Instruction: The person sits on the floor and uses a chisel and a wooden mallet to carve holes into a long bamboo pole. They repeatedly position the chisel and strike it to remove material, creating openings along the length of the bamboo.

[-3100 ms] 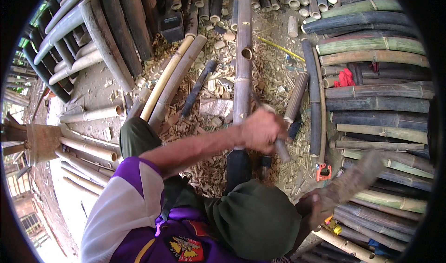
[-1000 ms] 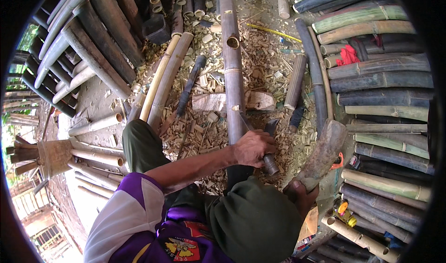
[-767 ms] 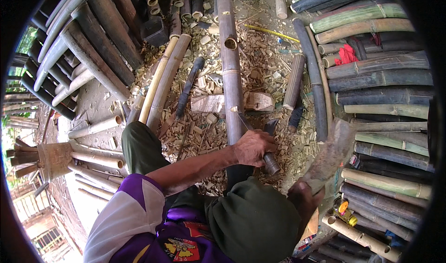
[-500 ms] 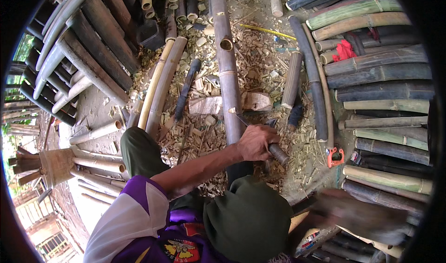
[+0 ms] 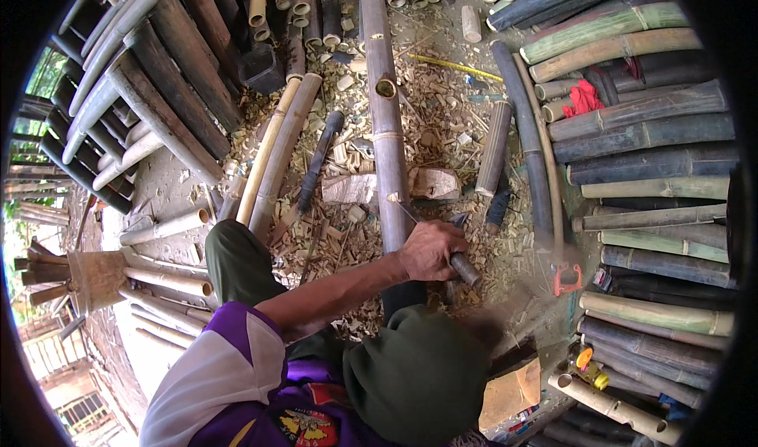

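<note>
A long greyish bamboo pole [image 5: 388,143] runs away from me, resting across a pale split wooden block [image 5: 434,184]. Its wall has an oval hole [image 5: 385,88] farther up and a small pale notch [image 5: 393,197] nearer me. My left hand [image 5: 430,249] is closed around a chisel with a dark round handle [image 5: 465,270]; its thin blade points at the notch. To the right, behind my knee, my right hand [image 5: 483,326] is smeared by motion. A brown, thick, club-like piece [image 5: 541,301] blurs beside it; its exact shape cannot be made out.
Wood chips [image 5: 430,135] cover the ground. A dark-wrapped tool [image 5: 320,159] and a ribbed bamboo piece [image 5: 495,147] lie either side of the pole. Stacked bamboo [image 5: 639,135] lines the right, more poles [image 5: 170,68] the left. An orange clamp-like tool [image 5: 567,279] lies right.
My right hand and the club-like piece have swung inward and left toward the chisel, uncovering a yellow item and bamboo at lower right. The left hand stays at the notch with the chisel.
</note>
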### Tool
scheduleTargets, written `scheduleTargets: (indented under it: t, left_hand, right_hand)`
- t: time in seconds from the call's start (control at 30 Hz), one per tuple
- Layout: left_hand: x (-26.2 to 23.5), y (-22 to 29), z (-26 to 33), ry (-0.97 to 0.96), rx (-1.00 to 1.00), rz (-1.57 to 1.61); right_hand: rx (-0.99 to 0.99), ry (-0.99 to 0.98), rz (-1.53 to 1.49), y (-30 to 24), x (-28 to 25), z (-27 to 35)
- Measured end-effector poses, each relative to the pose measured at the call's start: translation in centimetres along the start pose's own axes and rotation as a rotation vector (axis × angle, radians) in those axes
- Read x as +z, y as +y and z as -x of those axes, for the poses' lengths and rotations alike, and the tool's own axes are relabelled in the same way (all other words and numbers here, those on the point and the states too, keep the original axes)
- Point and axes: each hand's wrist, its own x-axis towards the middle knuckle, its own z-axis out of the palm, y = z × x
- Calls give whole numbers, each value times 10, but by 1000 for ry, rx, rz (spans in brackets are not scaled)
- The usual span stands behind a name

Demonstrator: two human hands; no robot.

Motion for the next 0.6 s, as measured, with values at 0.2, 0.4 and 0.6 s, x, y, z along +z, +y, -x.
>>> scheduleTargets:
  t: [0.2,0.4,0.6]
  left_hand:
    - [-32,-13,-11,220,-118,223]
    - [-123,-26,-73,397,-577,681]
    - [-111,-37,-76,333,-572,677]
  right_hand:
    - [255,-123,131,45,42,15]
    - [294,-242,-122,6,32,-57]
    - [206,-316,-246,0,61,-85]
